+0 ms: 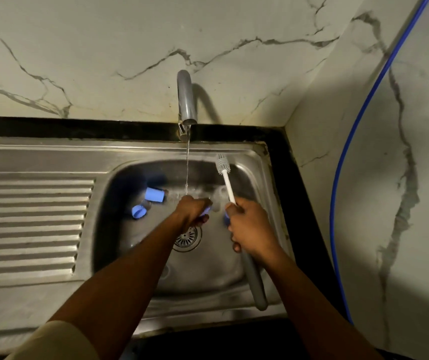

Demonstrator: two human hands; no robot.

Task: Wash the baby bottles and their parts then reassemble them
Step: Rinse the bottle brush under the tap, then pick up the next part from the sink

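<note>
Water runs from the tap [186, 100] into the steel sink [52, 157], where the right hand [252, 227] has its grip curled round a bottle brush [227, 183], bristles pointing away. The left hand [191, 210] has its grip holding a small blue part [206, 211] under the stream. A blue cap [154, 195] and a blue ring [138, 211] lie at the basin's left.

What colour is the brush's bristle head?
The bristle head is grey, on a white stem; head view shows it best.
</note>
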